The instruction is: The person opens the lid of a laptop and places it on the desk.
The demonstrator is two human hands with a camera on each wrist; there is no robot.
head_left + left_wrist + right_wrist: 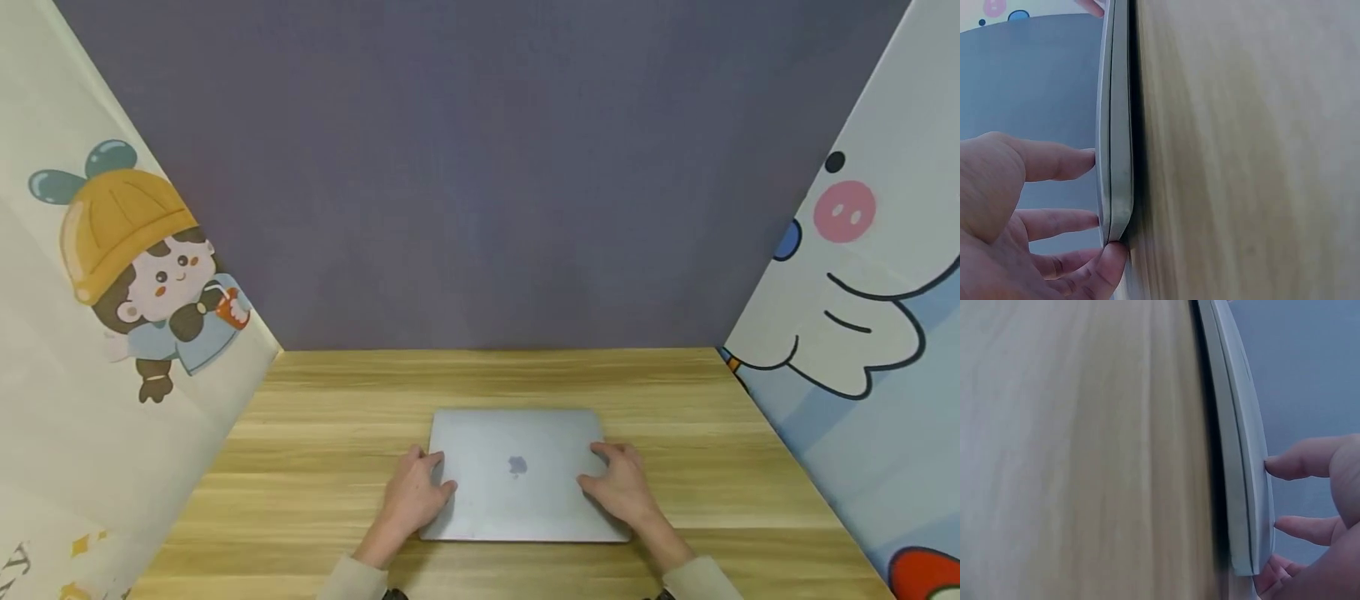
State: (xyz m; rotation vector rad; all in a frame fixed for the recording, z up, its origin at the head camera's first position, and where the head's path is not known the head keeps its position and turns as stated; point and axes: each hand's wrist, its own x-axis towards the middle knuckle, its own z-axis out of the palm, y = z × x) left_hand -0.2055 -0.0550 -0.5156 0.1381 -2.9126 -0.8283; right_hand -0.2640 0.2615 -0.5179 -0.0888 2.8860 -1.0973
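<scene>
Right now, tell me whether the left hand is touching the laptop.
Touching. The left wrist view shows the left hand with fingertips against the laptop.

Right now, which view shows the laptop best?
Head: from above, it shows nearly the whole top of the closed laptop, logo included. Both wrist views catch it nearly edge-on: a thin side with its seam, cut off by the frame.

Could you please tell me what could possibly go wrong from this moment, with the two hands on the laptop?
The laptop could slip: on its smooth lid, the left hand and right hand show only fingertips touching.
It might tilt if one side rises first, since the hands hold opposite sides.
A finger could perhaps get pinched against the table, as one left fingertip sits at the laptop's lower edge.
</scene>
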